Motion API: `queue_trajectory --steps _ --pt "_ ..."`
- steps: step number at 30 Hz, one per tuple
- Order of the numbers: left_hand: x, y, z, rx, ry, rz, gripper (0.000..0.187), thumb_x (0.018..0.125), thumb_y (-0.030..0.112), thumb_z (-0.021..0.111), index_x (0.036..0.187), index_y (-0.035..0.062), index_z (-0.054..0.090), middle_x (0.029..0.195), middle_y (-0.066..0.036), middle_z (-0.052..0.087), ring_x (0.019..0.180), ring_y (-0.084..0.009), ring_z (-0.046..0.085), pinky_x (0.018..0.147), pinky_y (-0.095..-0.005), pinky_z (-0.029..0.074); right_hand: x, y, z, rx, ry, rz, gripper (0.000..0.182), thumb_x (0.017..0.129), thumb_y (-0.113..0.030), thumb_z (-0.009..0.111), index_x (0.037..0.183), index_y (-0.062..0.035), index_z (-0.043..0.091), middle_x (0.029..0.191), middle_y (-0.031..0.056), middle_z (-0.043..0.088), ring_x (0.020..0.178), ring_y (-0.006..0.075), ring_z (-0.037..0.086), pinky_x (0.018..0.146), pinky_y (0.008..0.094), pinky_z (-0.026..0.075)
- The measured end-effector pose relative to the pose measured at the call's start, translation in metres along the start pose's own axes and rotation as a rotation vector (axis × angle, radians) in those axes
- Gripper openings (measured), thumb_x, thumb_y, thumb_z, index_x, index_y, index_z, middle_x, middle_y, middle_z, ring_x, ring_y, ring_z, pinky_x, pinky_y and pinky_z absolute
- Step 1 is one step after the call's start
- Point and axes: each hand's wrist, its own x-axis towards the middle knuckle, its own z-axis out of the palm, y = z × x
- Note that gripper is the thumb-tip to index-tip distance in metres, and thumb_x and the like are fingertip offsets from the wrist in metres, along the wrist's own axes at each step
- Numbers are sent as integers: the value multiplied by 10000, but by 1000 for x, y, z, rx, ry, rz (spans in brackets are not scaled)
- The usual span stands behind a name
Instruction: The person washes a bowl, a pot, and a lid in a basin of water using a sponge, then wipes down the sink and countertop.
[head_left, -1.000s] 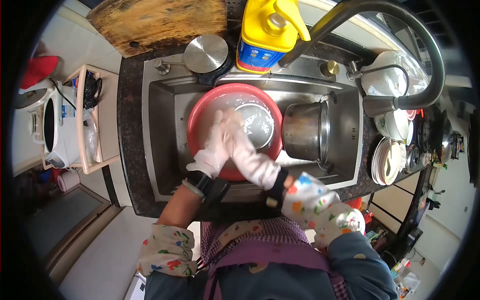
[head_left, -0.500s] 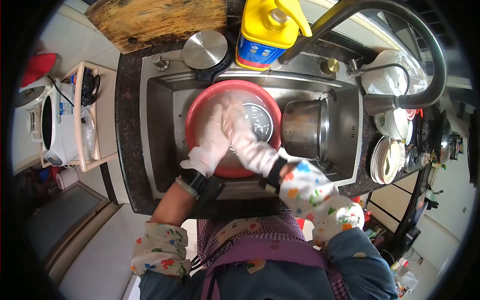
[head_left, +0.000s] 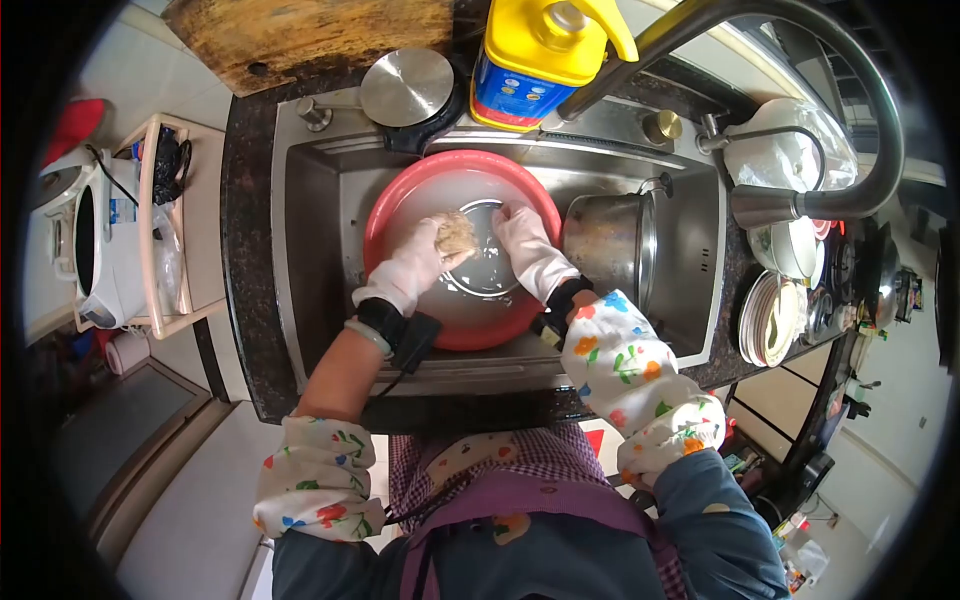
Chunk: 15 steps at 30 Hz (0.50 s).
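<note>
A red basin (head_left: 545, 190) of cloudy water sits in the steel sink. Inside it lies a round, lid-like piece with a thin shiny rim (head_left: 487, 270), partly under water. My left hand (head_left: 410, 270), in a pale glove, is closed around a crumpled tan scrubbing cloth (head_left: 457, 237) over the left side of the round piece. My right hand (head_left: 528, 245), gloved too, pinches the round piece at its upper right edge; its fingertips are partly hidden.
Right of the basin, a steel pot (head_left: 603, 245) lies on its side in the sink (head_left: 325, 270). Behind stand a yellow jug (head_left: 545, 65), a round metal-topped item (head_left: 407, 88) and a wooden board (head_left: 310, 40). The faucet (head_left: 800, 205) arches at right, near stacked plates (head_left: 765, 320).
My hands, together over the basin before, have moved apart. The left now shows the tan cloth; the right has moved to the round piece's edge. The view has shifted slightly.
</note>
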Motion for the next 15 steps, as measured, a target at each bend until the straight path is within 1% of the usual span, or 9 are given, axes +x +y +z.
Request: queue_trajectory --steps 2,4,6,8,10,11,12,14,15 --pt "-7 4 -11 64 54 35 310 947 240 366 1160 62 504 1103 -89 589 1011 -228 581 876 -420 485 -7 7 -4 -348 11 -38 147 842 -177 553 850 -52 629 794 181 630 752 326 626 652 392 489" --pt "-11 7 -15 138 102 72 315 947 243 357 1163 61 498 1111 -95 588 1011 -235 582 873 -420 487 -11 10 -1 -411 -104 -11 161 829 -189 584 890 -49 637 805 176 634 772 288 645 673 346 511" --pt "-10 8 -17 89 150 42 322 947 244 352 1176 61 485 1144 -109 577 1025 -245 580 877 -438 485 -23 -24 -14 852 -512 648 200 831 -203 587 936 -40 636 826 187 636 785 269 652 704 338 517" --pt "-4 3 -26 64 75 10 309 940 246 365 1147 57 496 1117 -107 579 996 -245 584 869 -439 491 -23 -46 -9 962 -577 610 240 845 -222 584 963 -18 629 848 200 639 759 249 648 711 356 509" --pt "-3 -1 -21 46 -5 -23 298 933 247 379 1118 53 508 1091 -105 580 966 -246 588 862 -440 497 -25 -80 -23 34 -372 240 224 856 -213 577 1014 -69 644 920 111 667 830 243 645 758 371 492" --pt "-12 0 -7 -34 -8 -11 316 936 258 371 1135 48 500 1108 -113 584 992 -246 588 882 -432 485 -23 -96 -37 -141 -355 183 236 868 -235 579 1020 -66 643 966 113 667 881 240 640 783 350 482" --pt "-17 1 1 -114 -9 2 335 940 269 363 1152 43 492 1126 -120 589 1018 -246 588 902 -424 472 -18 -93 -38 -142 -353 181 236 868 -235 579 1020 -66 643 966 113 667 881 240 640 783 350 482" --pt "-6 0 1 -207 -119 -37 346 942 291 373 1144 38 495 1126 -123 589 1015 -250 588 905 -414 471 -10 -76 -31 87 -102 67 236 875 -258 578 1001 -71 649 938 91 671 902 224 632 813 327 467" --pt "1 -2 0 -299 -229 -79 360 944 314 383 1136 32 497 1126 -125 589 1013 -254 588 908 -404 469 -10 -67 -22 357 -196 71 266 880 -271 579 1009 -45 635 926 86 664 909 209 621 825 316 464"
